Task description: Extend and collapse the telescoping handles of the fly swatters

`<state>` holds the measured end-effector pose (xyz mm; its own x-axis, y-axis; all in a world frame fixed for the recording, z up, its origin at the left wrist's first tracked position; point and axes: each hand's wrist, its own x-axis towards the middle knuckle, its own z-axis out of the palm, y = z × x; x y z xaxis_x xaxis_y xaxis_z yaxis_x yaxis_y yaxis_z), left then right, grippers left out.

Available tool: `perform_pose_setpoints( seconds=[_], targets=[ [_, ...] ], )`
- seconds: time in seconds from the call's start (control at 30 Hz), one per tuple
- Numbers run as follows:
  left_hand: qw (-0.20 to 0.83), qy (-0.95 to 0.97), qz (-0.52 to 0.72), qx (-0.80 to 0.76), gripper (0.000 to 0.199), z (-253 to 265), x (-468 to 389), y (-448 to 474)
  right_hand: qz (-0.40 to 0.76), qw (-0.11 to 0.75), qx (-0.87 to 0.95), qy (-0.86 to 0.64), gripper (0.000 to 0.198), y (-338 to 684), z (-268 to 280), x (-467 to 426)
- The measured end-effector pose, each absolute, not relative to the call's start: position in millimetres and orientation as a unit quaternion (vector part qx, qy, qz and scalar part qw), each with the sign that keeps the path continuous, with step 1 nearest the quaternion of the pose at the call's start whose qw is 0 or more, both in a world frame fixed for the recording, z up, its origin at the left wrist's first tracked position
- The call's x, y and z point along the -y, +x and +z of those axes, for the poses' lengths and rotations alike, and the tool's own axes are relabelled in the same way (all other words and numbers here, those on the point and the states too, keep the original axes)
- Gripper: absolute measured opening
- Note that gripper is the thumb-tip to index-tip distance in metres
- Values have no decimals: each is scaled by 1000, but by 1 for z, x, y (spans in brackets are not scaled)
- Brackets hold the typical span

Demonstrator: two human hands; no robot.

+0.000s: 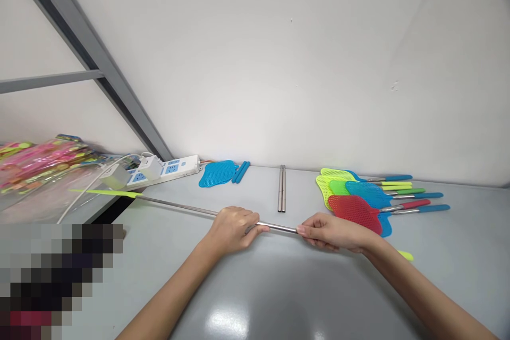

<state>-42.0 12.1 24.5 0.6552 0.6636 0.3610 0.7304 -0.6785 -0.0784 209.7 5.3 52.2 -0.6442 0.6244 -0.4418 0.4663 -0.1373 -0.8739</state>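
Gripping a slim silver metal rod (179, 206) with yellow-green plastic blade (103, 193) at left, over the smooth grey table (458, 276) | left hand (233, 229) wrapped round it, right hand (337, 231) pinching its right end | working the shaft, I'd guess | next move probably wants steady grips imo

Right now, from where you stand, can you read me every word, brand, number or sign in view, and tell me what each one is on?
No readable text anywhere.
Power strip: any markings are too small to read.
Plastic-wrapped items at far left: any print is too blurred to read.
Long metal rod: no lettering visible.
Swatters at right: no lettering visible.
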Motion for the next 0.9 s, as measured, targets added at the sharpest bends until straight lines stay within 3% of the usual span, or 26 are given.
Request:
perform_pose_setpoints(
  seconds=[0.57, 0.9],
  targets=[
    [130, -901, -171, 378, 38, 26, -15, -47, 644, 71, 640, -414, 39, 211, 49, -6],
    [83, -898, -141, 409, 38, 27, -12, -40, 670, 54, 618, -408, 42, 213, 42, -14]
  ],
)
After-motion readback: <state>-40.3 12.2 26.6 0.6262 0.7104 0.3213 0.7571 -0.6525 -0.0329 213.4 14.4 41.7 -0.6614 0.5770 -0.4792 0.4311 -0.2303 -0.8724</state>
